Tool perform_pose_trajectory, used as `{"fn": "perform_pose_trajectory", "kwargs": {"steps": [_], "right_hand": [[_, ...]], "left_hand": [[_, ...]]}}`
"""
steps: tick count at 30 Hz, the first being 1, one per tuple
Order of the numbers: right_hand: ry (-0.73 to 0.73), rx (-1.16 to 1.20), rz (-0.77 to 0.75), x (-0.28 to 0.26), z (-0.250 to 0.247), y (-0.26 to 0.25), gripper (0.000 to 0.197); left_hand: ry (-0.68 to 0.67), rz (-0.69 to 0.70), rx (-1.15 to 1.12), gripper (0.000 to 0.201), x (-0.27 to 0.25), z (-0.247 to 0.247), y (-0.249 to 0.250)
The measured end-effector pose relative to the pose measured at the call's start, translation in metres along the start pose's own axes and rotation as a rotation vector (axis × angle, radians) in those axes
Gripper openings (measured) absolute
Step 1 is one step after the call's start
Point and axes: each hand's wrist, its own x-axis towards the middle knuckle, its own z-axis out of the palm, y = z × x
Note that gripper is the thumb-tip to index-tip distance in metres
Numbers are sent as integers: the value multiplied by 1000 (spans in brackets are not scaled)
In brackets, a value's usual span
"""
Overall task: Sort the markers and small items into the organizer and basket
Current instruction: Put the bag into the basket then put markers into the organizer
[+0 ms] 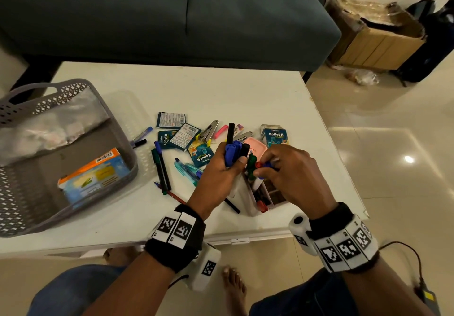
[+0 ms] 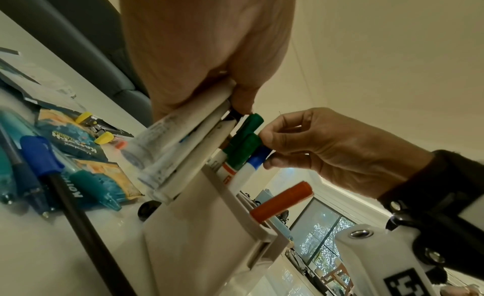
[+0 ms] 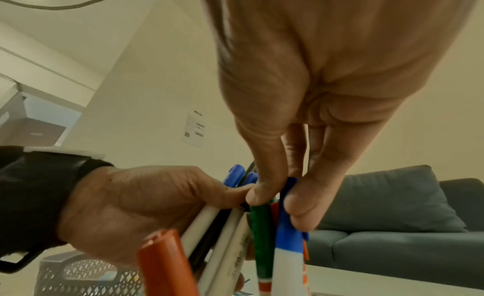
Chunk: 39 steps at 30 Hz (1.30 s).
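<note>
My left hand grips a bundle of markers upright, blue and black caps on top, white barrels below the fist. My right hand pinches the cap of a blue-capped marker standing in the pale organizer, beside two green-capped markers. A red-capped marker leans in a nearer slot. The grey perforated basket on the left holds an orange-and-blue box and a clear bag.
Loose pens, teal sachets, staplers, a pink case and a Koflet-H pack lie mid-table behind my hands. A blue sofa stands beyond the white table; a cardboard box sits far right.
</note>
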Motion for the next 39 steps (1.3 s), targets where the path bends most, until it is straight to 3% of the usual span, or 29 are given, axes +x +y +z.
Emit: {"fn": "perform_pose_trajectory", "kwargs": {"steps": [3, 6, 11, 16, 19, 21, 23, 25, 29, 33, 39], "right_hand": [[-8, 98, 21, 2, -3, 3, 35], [-109, 138, 26, 2, -4, 7, 43], [-153, 46, -3, 5, 1, 8, 43], [-248, 127, 71, -2, -15, 8, 49], [-303, -28, 41, -10, -39, 3, 42], [-417, -147, -11, -15, -44, -6, 47], [-549, -237, -87, -20, -36, -14, 48], [-592, -300, -173, -25, -20, -17, 41], [-473, -248, -203, -25, -14, -10, 11], [-309, 13, -28, -16, -46, 9, 12], [233, 357, 167, -3, -83, 30, 10]], "left_hand": [[3, -17, -14, 15, 0, 1, 0], [22, -29, -47, 19, 2, 0, 2], [41, -29, -80, 19, 4, 0, 3], [77, -21, -108, 28, 6, 0, 1], [52, -17, -105, 30, 6, -2, 3], [53, -9, -84, 27, 6, -4, 3], [67, -8, -67, 27, 5, -5, 1], [87, -9, -62, 27, 4, -5, 0], [125, -9, -79, 27, 6, -4, -4], [165, 5, -126, 24, 10, -7, -3], [177, 20, -149, 26, 13, -14, 2]]}}
